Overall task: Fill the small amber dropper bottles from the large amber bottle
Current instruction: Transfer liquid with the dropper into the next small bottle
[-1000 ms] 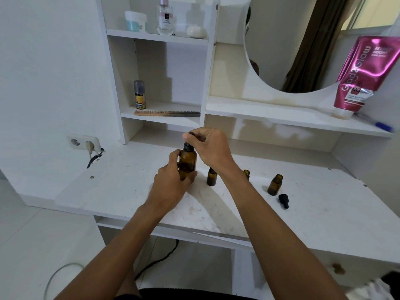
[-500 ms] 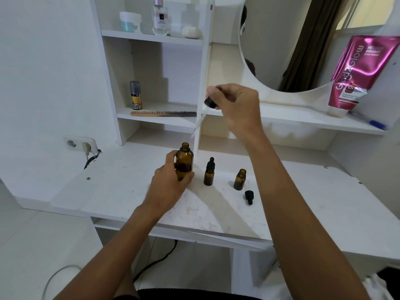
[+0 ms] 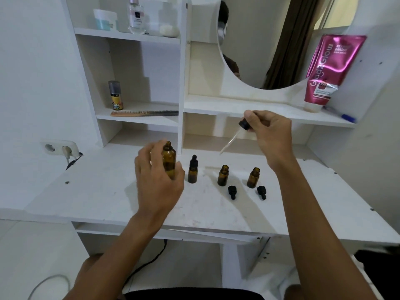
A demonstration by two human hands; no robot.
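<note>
The large amber bottle (image 3: 169,161) stands upright and uncapped on the white table (image 3: 97,191), towards its back edge. The left hand (image 3: 158,180) is cupped around it, fingers on the bottle's left and thumb on its right. The hand is blurred, so it cannot be told whether it grips the glass or only surrounds it.

The right hand (image 3: 268,135) is raised above the table and pinches the black cap of a dropper (image 3: 244,124). The dropper's clear tube slants down and left, with its tip in the air above the row of small bottles.

To the right of the large bottle, in one row:
- a capped small bottle (image 3: 192,172), just beside the left thumb;
- a middle small bottle (image 3: 223,175), open;
- a right small bottle (image 3: 253,177), open.

A loose black cap (image 3: 232,191) lies in front of the middle bottle, and a second cap (image 3: 261,192) lies in front of the right one.

On the shelf behind lie a comb (image 3: 144,113) and a spray can (image 3: 114,95). A pink tube (image 3: 331,68) stands inverted at the right.
</note>
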